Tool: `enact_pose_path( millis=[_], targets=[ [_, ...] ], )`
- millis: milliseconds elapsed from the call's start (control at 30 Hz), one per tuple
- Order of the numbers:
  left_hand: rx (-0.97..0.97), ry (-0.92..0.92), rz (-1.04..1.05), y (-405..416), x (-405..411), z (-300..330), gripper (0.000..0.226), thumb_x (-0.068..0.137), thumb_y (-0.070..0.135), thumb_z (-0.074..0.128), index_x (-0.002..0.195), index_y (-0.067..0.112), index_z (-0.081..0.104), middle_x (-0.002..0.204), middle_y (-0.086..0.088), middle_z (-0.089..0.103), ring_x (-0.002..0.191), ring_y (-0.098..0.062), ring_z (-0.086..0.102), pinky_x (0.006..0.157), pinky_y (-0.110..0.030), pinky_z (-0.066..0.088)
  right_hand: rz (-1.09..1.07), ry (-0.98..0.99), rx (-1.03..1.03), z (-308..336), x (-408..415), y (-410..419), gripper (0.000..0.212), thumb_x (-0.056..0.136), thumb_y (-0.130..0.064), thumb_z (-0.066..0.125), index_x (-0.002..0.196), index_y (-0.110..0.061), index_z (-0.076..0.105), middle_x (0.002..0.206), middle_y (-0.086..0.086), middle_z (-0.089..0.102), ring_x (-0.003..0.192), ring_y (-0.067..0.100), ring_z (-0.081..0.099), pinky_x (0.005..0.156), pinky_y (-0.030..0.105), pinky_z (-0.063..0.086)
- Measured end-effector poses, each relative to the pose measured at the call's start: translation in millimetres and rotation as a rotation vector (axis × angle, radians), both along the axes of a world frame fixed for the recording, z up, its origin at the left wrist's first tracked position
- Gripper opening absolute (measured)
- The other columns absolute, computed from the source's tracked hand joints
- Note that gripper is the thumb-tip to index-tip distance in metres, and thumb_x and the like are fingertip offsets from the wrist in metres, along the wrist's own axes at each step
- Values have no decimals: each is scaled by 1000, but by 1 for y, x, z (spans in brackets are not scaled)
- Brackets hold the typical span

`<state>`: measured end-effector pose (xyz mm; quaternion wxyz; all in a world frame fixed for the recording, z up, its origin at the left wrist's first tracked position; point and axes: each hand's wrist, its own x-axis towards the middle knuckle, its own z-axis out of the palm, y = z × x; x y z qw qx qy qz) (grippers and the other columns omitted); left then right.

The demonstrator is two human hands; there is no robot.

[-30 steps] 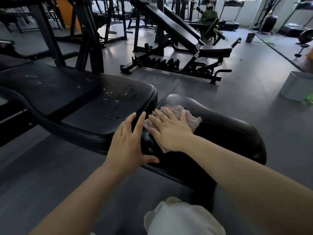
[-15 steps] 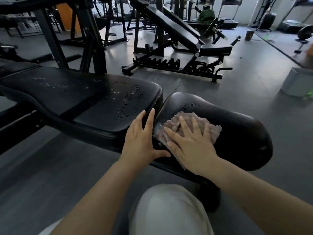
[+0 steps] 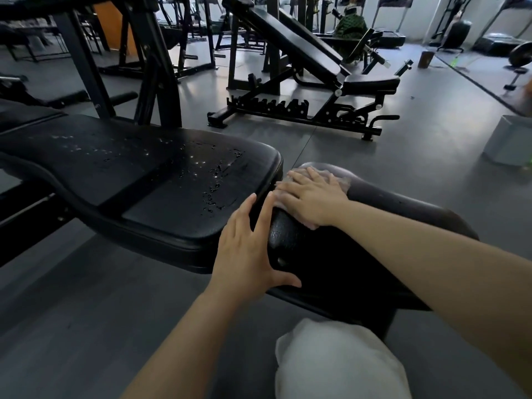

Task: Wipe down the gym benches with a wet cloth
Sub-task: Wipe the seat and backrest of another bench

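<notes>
right hand point(image 3: 312, 197) flat on cloth point(image 3: 338, 180) at seat pad point(image 3: 403, 214) edge, left hand point(image 3: 244, 254) fingers straight.

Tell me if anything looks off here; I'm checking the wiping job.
Water droplets still bead on the back pad, unwiped. The right hand presses the cloth flat on the seat pad; the left hand rests at the gap. Nothing looks damaged.

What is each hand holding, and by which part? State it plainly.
Nothing is gripped. The right hand presses the pale pink wet cloth flat onto the black padded seat; the left hand rests open-fingered at the seat's edge.
</notes>
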<state>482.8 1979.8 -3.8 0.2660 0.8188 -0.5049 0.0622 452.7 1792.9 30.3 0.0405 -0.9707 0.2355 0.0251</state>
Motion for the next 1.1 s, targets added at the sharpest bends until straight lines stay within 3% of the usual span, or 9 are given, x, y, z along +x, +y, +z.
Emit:
enact_pose_path(
  millis=[167,233,267,333,500,633,767,867,1100],
  targets=[
    [20,28,-25,-1,2,0,139,43,61,82,140,38,-13,154,-2,9,140,-18,10,112,-26,7,-126,56,28,3,34,-42,49,94,-58,17,141,-48,29,159,-6,10,146,29,-2,109,66,2],
    [-9,-39,-35,-1,5,-1,126,36,61,84,145,27,30,138,-2,42,127,-21,41,104,-28,32,-153,58,12,5,43,-49,46,94,-54,23,135,-44,40,153,-3,24,142,32,12,106,69,9],
    [-47,-100,-43,-1,7,-4,112,31,62,84,131,22,53,120,-1,56,110,-22,56,92,-28,44,-161,68,-6,7,46,-48,43,95,-49,26,133,-40,44,149,-2,30,139,33,17,104,71,10],
    [-85,-105,-57,-2,7,-8,91,28,63,83,105,17,68,97,1,64,85,-21,64,73,-27,50,-174,89,-10,8,50,-46,41,96,-45,28,132,-39,45,148,-2,29,139,35,16,100,75,6],
    [-99,-106,-77,-2,8,-9,95,28,61,84,108,16,62,104,-3,62,88,-24,64,76,-30,50,-71,102,20,5,36,-32,42,94,-57,19,132,-54,37,159,-5,9,144,36,-6,105,71,-3],
    [-140,-71,-12,-3,3,-5,122,22,55,84,131,26,38,133,-13,45,114,-29,50,92,-35,39,125,88,-28,4,-1,16,47,97,-55,18,144,-48,24,160,-5,0,144,34,-14,109,67,-8],
    [-149,-75,3,-3,3,-6,126,26,60,79,137,23,32,137,-20,42,118,-36,49,91,-40,38,261,9,-93,-9,-48,59,67,84,-62,1,147,-42,13,160,-4,-5,143,35,-17,108,67,-8],
    [-181,-100,-18,-4,4,-7,121,28,64,73,136,23,34,137,-20,43,118,-35,49,90,-39,36,228,-13,-130,-16,-61,66,79,74,-64,-8,147,-41,7,160,-4,-6,143,35,-19,109,66,-8],
    [-213,-191,-86,-6,9,-14,113,26,57,83,126,23,43,136,-12,40,120,-24,36,96,-42,33,-1,-10,19,-4,-28,12,51,97,-58,17,146,-47,14,160,-10,-3,145,28,-14,111,62,-7]
  ],
)
